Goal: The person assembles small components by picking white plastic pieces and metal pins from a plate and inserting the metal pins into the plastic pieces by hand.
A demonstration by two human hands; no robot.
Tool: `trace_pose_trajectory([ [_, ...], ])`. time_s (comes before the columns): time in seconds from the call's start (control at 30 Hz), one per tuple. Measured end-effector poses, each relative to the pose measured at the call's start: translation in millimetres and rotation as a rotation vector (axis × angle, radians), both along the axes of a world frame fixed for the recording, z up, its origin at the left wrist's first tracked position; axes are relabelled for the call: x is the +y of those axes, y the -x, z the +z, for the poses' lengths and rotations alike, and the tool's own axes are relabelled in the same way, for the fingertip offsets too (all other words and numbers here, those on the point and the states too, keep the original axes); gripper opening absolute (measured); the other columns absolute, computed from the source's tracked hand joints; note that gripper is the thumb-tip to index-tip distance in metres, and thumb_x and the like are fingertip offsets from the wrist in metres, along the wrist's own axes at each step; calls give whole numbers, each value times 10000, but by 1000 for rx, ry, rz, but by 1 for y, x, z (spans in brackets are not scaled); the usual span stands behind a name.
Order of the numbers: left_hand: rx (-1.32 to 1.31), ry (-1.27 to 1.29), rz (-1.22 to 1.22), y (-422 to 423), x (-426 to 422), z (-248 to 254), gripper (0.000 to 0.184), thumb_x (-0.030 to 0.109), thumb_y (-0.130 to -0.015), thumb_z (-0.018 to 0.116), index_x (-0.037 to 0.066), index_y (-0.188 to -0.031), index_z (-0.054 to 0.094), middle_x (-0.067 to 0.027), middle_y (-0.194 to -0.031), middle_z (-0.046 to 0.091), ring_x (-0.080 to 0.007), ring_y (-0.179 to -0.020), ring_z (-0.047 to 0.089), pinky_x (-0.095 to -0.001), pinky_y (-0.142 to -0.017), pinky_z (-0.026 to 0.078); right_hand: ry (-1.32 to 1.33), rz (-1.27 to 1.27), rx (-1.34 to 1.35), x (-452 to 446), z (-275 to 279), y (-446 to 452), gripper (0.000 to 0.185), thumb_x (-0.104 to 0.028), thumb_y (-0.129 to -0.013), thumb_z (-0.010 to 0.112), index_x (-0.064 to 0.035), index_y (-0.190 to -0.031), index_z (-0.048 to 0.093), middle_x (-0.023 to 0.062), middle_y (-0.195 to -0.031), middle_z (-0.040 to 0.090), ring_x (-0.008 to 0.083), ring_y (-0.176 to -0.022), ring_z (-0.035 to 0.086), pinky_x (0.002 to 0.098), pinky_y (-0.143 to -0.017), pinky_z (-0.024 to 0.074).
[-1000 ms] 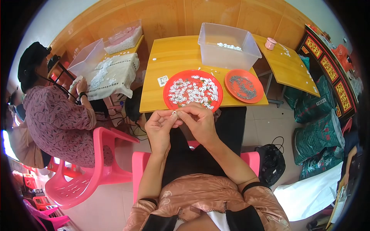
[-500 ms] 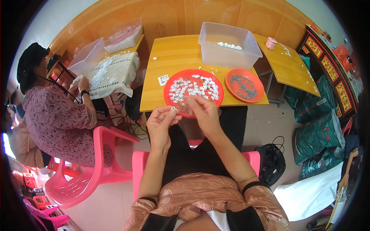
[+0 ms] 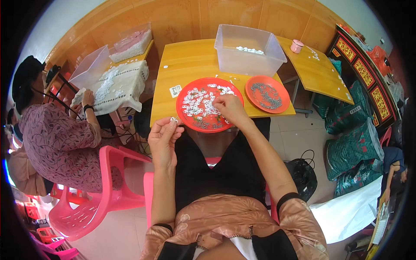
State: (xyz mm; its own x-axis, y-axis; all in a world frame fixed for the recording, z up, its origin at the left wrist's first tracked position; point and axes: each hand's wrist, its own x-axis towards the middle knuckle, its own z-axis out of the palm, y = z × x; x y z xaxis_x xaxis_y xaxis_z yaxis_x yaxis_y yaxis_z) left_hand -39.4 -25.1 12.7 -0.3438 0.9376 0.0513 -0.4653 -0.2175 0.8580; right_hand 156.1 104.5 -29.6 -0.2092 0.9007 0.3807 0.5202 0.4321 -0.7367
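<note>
My left hand (image 3: 164, 138) is raised beside the red tray's left front edge, thumb and fingers pinching a small white plastic piece (image 3: 174, 119). On the table, the round red tray (image 3: 180, 102) holds many small white pieces with dark holes (image 3: 200, 104) and a scatter of small grey metal parts (image 3: 203, 125) along its near side. My right hand (image 3: 229, 107) is over the tray's right half, its fingertips drawn together down among the white pieces. What those fingertips hold, if anything, is hidden.
An orange-red plate (image 3: 248, 93) of grey metal parts stands right of the tray. Behind is a clear plastic bin (image 3: 249, 63) with white pieces inside. A printed card (image 3: 175, 91) lies at left. A co-worker (image 3: 65, 138) sits at another table, beside a pink chair (image 3: 106, 173).
My hands have separated. The right one moved away to the white pieces in the tray, while the left moved left and kept its small piece. The view has shifted slightly.
</note>
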Motion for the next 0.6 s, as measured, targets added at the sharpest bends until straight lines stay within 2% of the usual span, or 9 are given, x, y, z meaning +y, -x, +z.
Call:
trace_pose_trajectory([
  [0.03,-8,-6,2,2,0,1,139,41,-837,616,0,-955,555,-129,-859,659,-125,-667,640,-187,-599,513,-1,36,-93,1,1,7,139,-119,-750,585,-40,-807,684,144,-768,653,300,-719,629,395,-688,497],
  [0.07,-16,-10,4,3,0,2,138,42,-838,615,3,-957,555,-128,-861,658,-122,-668,640,-186,-600,513,30,47,-105,2,3,12,149,-68,-741,559,-49,-809,690,157,-786,648,311,-781,622,410,-746,488],
  [0.2,-23,-31,23,7,-1,2,140,44,-839,615,9,-962,557,-126,-860,658,-118,-664,638,-182,-599,512,-56,70,-232,22,-4,33,180,-45,-733,560,-75,-847,696,155,-852,645,320,-860,605,410,-781,476],
  [0.27,-41,-16,18,8,-1,2,141,45,-840,615,11,-965,559,-125,-860,658,-115,-659,636,-181,-600,512,-116,127,-349,31,-5,42,221,-70,-766,589,-121,-961,681,142,-931,622,323,-887,588,409,-774,463],
  [0.4,-35,-4,23,6,-2,2,140,45,-841,613,11,-965,559,-127,-861,658,-115,-653,635,-180,-596,511,-268,180,-461,45,-20,55,265,-50,-749,586,-146,-977,682,126,-964,608,317,-924,578,406,-782,464],
  [0.47,-41,-11,5,8,-2,3,141,48,-840,614,10,-965,559,-128,-861,659,-115,-650,636,-183,-593,512,-294,325,-561,44,-20,50,297,6,-737,535,-158,-928,695,153,-887,614,338,-919,589,449,-788,473],
  [0.57,-47,-29,15,8,-3,3,143,49,-841,614,9,-966,558,-128,-859,659,-116,-646,636,-185,-588,510,-248,309,-597,53,-18,20,294,-2,-723,546,-148,-933,692,148,-896,617,334,-916,591,454,-785,472],
  [0.6,-55,-30,15,7,-3,3,143,49,-841,614,9,-966,558,-128,-859,659,-116,-646,636,-185,-588,510,-312,277,-495,58,-20,9,291,0,-709,546,-128,-924,694,150,-917,628,331,-923,592,445,-795,471],
])
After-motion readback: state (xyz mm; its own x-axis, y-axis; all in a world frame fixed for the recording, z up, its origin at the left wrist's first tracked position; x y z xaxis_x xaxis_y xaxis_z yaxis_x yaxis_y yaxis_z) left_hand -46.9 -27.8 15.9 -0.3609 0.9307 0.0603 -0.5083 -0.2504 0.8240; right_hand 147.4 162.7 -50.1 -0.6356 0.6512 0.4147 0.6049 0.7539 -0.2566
